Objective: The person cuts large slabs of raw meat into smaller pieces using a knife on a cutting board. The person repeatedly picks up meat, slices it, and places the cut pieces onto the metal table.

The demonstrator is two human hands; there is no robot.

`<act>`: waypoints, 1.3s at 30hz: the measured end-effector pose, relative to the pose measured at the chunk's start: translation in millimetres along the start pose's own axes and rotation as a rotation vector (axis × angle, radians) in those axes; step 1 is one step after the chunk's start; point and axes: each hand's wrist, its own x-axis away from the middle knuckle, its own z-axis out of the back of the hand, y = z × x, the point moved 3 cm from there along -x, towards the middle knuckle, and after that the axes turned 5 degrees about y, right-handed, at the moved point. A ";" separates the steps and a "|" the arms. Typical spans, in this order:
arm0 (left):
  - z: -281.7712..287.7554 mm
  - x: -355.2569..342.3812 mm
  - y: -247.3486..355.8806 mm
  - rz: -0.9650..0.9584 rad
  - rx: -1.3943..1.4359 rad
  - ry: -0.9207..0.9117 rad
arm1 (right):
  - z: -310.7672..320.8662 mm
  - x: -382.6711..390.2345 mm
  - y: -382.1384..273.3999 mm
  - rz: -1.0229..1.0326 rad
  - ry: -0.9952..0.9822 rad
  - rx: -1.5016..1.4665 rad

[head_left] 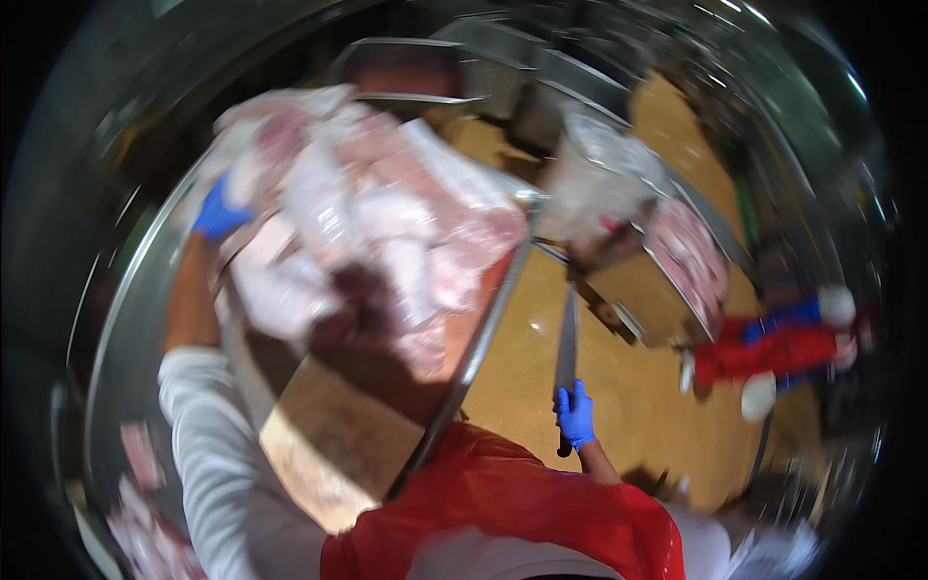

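Observation:
My right hand (577, 416), in a blue glove, is closed round the black handle of a long knife (566, 338). Its blade points away from me, over the floor to the right of the table. My left hand (222, 213), also gloved in blue, is at the left side of a big heap of pale pink meat pieces (377, 203) and seems to touch it. Motion blur hides its fingers. In front of the heap, nearer to me, lies a pale cutting board (333, 435), partly in shadow.
A metal edge (478, 348) bounds the table on the right. Beyond it stand a bin lined with clear plastic (599, 174) and a container of meat (686, 256). Metal tubs (406, 68) stand behind. A person in red and blue (768, 350) is at the right. More meat (145, 527) lies lower left.

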 end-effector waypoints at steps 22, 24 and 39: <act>-44.2 528.9 49.9 0.790 -0.175 0.639 | -88.3 -63.3 -101.8 0.273 -0.445 -0.216; -82.0 544.3 85.4 0.982 -0.199 0.395 | -91.3 -58.4 -107.7 0.299 -0.444 -0.101; -57.0 518.1 152.1 1.276 -0.437 -0.031 | -207.1 -13.4 -195.6 1.357 -0.989 -0.015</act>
